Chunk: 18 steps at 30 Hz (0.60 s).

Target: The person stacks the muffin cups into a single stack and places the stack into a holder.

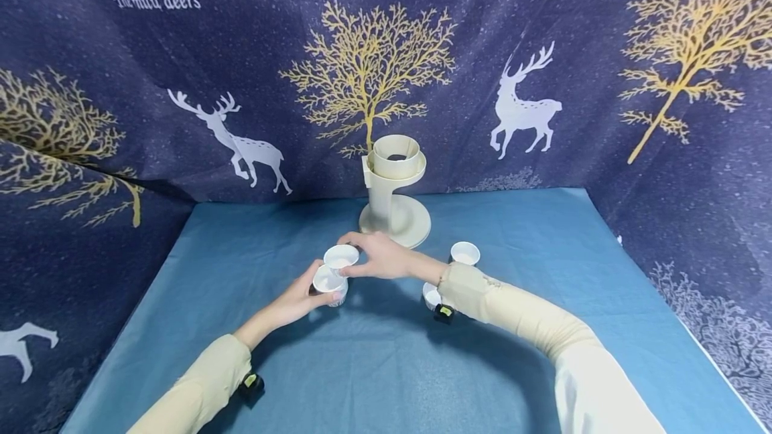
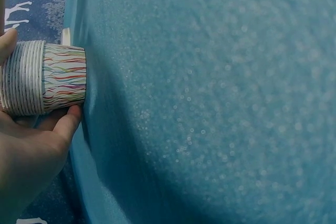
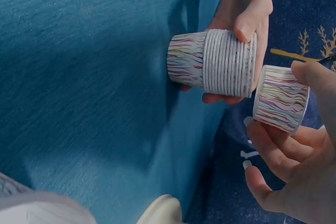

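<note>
In the head view, my left hand [image 1: 298, 299] grips a stack of small paper cups [image 1: 330, 295], thumb on one side and fingers on the other. The stack has many white rims and a wavy multicoloured stripe pattern on its lowest cup, plain in the left wrist view [image 2: 64, 77]. My right hand [image 1: 386, 258] pinches a single paper cup [image 1: 340, 256] of the same pattern between thumb and fingers. That single cup [image 3: 281, 98] is right by the stack's rim end in the right wrist view. Its white inside faces up toward the head camera.
A cream stand [image 1: 416, 220] with a round base and a ring holding a wide cylinder [image 1: 396, 149] rises behind my hands. Two more paper cups, one farther back [image 1: 465, 253] and one nearer [image 1: 431, 295], stand beside and under my right forearm. Blue cloth [image 1: 374, 367] covers the table.
</note>
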### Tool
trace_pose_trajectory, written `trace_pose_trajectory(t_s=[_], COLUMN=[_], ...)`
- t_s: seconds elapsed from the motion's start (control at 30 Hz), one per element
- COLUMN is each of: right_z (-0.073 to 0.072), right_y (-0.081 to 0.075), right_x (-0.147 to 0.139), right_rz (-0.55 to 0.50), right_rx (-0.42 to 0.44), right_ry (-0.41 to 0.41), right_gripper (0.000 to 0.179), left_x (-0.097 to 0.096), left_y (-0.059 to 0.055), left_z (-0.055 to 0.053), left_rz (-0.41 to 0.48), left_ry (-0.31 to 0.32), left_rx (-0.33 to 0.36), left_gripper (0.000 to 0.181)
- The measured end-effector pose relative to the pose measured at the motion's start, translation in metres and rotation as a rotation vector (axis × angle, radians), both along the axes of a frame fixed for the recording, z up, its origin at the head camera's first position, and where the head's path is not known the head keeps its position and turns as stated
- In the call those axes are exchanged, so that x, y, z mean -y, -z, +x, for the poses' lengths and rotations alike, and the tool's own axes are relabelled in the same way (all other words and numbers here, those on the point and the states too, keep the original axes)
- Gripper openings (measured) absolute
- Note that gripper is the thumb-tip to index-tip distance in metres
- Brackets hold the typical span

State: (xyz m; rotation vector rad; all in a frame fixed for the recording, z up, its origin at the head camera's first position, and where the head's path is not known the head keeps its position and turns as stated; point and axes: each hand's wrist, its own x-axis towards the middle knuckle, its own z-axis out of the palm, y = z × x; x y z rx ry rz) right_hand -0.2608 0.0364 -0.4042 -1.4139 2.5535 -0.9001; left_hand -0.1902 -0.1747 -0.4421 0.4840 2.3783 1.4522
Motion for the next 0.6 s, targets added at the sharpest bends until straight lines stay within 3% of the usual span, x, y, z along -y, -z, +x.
trace_pose_trajectory(t_s=[0.1,0.3,0.4,0.6], right_z=[0.003,0.004,0.004,0.005], right_y=[-0.002,-0.001,0.001,0.001], right_x=[0.003,0.013,0.019,0.028], right_rz=[0.022,0.073,0.085,0.119], right_rx=[-0.002,-0.066,-0.08,-0.095], right_ry=[-0.02,-0.029,-0.05,-0.053], right_gripper=[0.044,0.045,0.045,0.045], left_x=[0.001,0.006,0.008,0.009], left_y=[0.002,0.023,0.03,0.032], left_z=[-0.001,-0.009,-0.011,-0.011], left_rz=[0.006,0.031,0.051,0.112], left_ry=[0.004,0.003,0.002,0.023], left_rx=[0.003,-0.035,-0.027,0.016], left_gripper=[0.057,0.071,0.069,0.062])
